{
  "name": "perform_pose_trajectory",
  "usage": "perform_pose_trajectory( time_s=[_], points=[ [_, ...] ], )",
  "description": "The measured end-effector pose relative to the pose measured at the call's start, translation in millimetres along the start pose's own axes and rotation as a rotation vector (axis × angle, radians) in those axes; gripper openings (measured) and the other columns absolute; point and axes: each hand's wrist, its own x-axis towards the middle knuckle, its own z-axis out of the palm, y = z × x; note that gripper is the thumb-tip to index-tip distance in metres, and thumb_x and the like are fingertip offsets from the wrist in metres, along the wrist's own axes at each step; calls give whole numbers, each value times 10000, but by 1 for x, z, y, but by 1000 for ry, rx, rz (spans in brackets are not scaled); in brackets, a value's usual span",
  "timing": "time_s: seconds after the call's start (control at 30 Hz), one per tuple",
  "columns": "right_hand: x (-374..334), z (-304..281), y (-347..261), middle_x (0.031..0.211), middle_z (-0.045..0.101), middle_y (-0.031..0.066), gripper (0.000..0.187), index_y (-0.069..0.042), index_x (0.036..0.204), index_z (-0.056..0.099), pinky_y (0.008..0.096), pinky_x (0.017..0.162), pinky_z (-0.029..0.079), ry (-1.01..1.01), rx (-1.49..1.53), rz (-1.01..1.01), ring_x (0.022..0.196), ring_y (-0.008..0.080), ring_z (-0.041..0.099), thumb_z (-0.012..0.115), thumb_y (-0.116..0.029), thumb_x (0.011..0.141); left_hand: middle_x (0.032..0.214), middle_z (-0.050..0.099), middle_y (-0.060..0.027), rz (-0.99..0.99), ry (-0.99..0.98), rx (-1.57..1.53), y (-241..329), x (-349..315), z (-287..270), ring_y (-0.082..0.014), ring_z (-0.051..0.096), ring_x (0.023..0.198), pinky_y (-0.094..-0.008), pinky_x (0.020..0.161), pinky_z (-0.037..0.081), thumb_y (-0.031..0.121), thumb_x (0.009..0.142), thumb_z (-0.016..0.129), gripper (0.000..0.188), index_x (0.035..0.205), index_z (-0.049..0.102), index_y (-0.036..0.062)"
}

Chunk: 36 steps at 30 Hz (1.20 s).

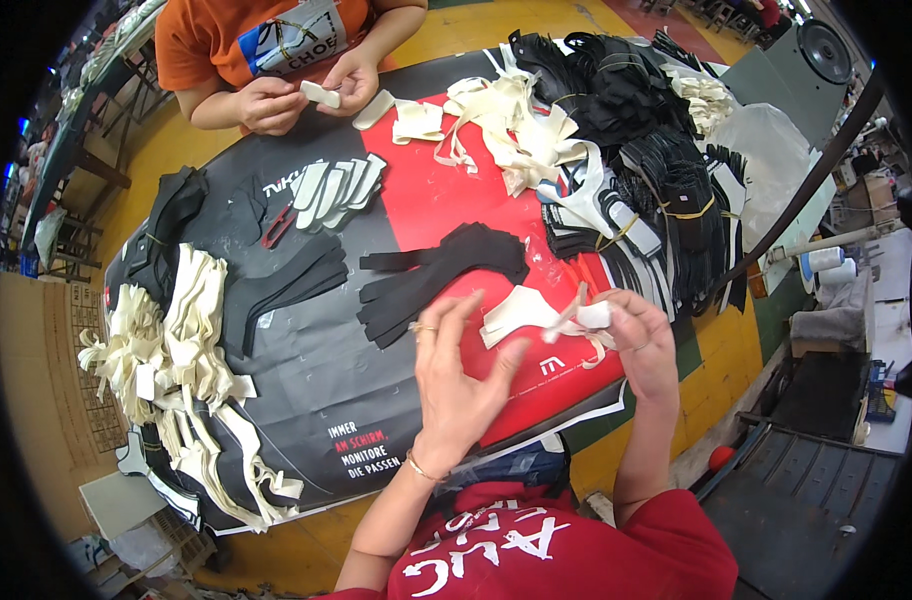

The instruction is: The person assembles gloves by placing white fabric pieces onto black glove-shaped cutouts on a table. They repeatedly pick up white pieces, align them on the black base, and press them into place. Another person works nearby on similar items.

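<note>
My right hand (646,345) is pinched on a small white fabric piece (595,316), raised over the table's red part. A narrow cream strip (564,322) hangs beside that piece; whether the two are joined I cannot tell. To its left, my left hand (449,385) is open, thumb and fingers spread, holding nothing. Just beyond my hands lie cream fabric pieces (513,314) on the red surface. A fan of black fabric strips (441,272) rests past my left fingertips.
Across the table a person in orange holds a white piece (321,95). White padded pieces (341,190) and red-handled snips (277,228) lie at mid-table. Cream bundles (196,310) stand left; black bundles (676,190) and cream scraps (516,120) fill the far right.
</note>
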Motion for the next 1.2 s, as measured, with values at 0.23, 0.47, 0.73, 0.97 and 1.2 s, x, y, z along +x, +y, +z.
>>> perform_pose_trajectory(
  time_s=[0.23, 0.47, 0.73, 0.97, 1.2],
  points=[
    [-1, 31, 8, 1020, 660, 19, 165, 11, 1099, 615, 210, 801, 464, -170, -155, 27, 916, 51, 579, 577, -137, 1037, 880, 754, -102, -267, -227, -292, 3, 1, 7, -115, 641, 811, -286, 773, 507, 161, 953, 705, 236, 1072, 743, -40],
    [-8, 59, 5, 961, 707, 66, 354, -3, 1074, 643, 296, 744, 517, -36, -711, -345, 842, 138, 666, 817, -216, 852, 864, 754, -100, -172, -162, -350, -1, -8, 8, -110, 638, 783, -278, 757, 511, 116, 969, 674, 183, 1033, 762, -31],
    [-6, 48, 6, 848, 743, 87, 150, 21, 951, 753, 270, 712, 524, 64, -460, -189, 790, 132, 694, 751, -124, 910, 949, 765, -146, -150, -247, -327, 8, -11, -6, -191, 713, 807, -294, 764, 536, 90, 956, 670, 174, 1073, 767, 6],
    [-9, 48, -1, 844, 736, 69, 162, 42, 952, 729, 251, 726, 522, -36, -408, -103, 787, 99, 671, 745, -116, 921, 891, 767, -121, -91, -296, -178, 21, -13, -29, -151, 674, 764, -282, 741, 507, 72, 941, 671, 151, 1018, 779, -2],
    [-3, 51, -20, 824, 714, 54, 155, 51, 973, 725, 251, 695, 521, -188, -312, 14, 757, 106, 672, 708, -100, 948, 785, 715, -58, -269, -375, -299, 23, -8, -43, -84, 586, 747, -261, 723, 472, 124, 979, 655, 184, 951, 737, -39]
  ],
)
